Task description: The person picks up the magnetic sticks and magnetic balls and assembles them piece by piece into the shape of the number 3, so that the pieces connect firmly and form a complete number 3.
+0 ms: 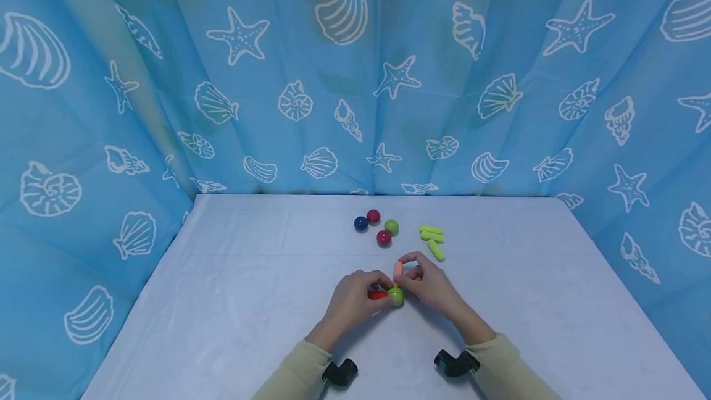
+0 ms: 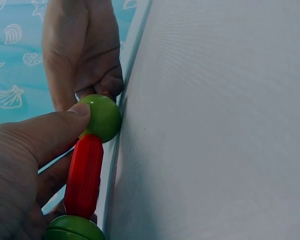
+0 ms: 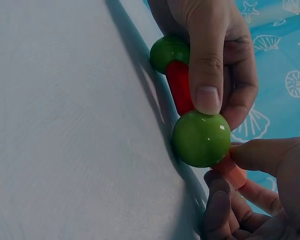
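Near the front middle of the white table, my left hand (image 1: 355, 299) grips a red rod (image 2: 85, 175) joined to a green ball at each end. Its thumb presses on the nearer green ball (image 3: 201, 139). In the right wrist view the other green ball (image 3: 169, 52) shows at the rod's far end. My right hand (image 1: 433, 287) pinches an orange rod (image 3: 233, 173) between thumb and fingers. One end of that rod meets the nearer green ball; whether it sits in a hole is hidden.
Behind the hands lie a navy ball (image 1: 361, 223), two red balls (image 1: 384, 238) and a loose green ball (image 1: 391, 227). Three yellow-green rods (image 1: 436, 250) lie to their right. A blue shell-patterned curtain (image 1: 344, 73) hangs behind the table's (image 1: 250, 264) back edge and along its sides.
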Demonstrator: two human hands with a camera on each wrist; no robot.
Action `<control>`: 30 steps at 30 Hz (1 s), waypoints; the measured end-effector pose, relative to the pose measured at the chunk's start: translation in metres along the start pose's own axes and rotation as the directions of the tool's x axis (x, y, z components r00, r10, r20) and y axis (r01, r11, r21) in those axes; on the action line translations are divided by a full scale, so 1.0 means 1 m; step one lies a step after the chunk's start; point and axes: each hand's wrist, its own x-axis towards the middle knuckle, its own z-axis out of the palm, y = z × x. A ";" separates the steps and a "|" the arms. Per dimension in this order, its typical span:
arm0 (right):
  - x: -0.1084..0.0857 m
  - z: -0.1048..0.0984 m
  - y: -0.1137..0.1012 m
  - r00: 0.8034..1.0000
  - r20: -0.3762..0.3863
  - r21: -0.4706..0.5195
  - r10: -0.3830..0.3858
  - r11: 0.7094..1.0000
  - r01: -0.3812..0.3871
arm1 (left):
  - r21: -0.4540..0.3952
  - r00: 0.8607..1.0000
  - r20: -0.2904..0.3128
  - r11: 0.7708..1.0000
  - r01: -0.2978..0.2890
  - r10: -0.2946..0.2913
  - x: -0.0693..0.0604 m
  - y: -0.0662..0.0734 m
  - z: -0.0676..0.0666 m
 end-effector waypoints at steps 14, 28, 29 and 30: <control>0.003 0.002 0.001 1.000 0.011 -0.036 -0.007 0.999 0.007 | 0.017 0.998 -0.006 0.998 -0.063 0.063 0.000 0.001 -0.002; 0.005 0.000 0.005 0.999 0.026 -0.010 -0.025 1.000 0.025 | 0.011 0.999 -0.002 0.999 -0.053 0.053 0.000 0.002 -0.001; 0.005 0.000 0.006 0.999 0.028 -0.009 -0.025 1.000 0.025 | 0.010 0.999 -0.001 0.999 -0.052 0.052 0.000 0.002 -0.001; 0.005 0.000 0.006 0.999 0.028 -0.007 -0.025 1.000 0.025 | 0.009 0.999 0.000 0.999 -0.050 0.050 0.000 0.002 -0.001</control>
